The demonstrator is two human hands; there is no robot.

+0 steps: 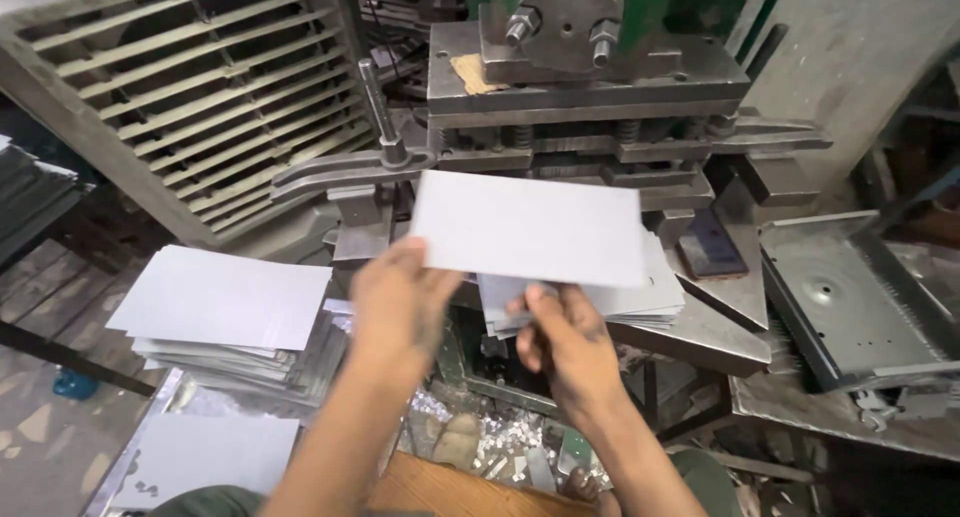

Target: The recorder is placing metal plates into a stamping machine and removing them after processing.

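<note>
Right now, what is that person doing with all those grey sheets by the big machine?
A person holds one flat, grey rectangular metal sheet up in front of a heavy steel press. The left hand grips the sheet's lower left edge. The right hand is beneath it, at a stack of similar grey sheets lying on the press table. Another pile of grey sheets lies to the left, and small metal scraps litter the floor below.
</note>
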